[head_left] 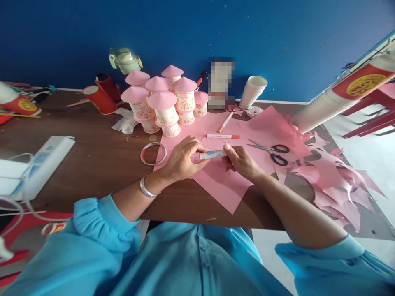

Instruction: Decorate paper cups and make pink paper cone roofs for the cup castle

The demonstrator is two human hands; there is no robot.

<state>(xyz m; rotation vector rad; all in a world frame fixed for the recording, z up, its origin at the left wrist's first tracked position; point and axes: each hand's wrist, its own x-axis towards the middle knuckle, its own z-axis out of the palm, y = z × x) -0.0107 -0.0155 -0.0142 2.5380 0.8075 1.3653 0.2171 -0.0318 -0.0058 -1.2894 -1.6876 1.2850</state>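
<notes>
Between my two hands lies a small white glue stick, held level above pink paper. My left hand pinches its left end, and my right hand grips the right end with the thumb on top. Two white markers with orange ends, one flat marker and one slanted marker, rest on the paper just beyond. Black-handled scissors lie partly spread to the right. A roll of tape is flat on the table, left of my left hand.
Paper-cup towers with pink cone roofs stand at the back. White cups are stacked near the blue wall. Pink paper scraps pile up at right, beside a long leaning cup stack. A power strip with cables sits at left.
</notes>
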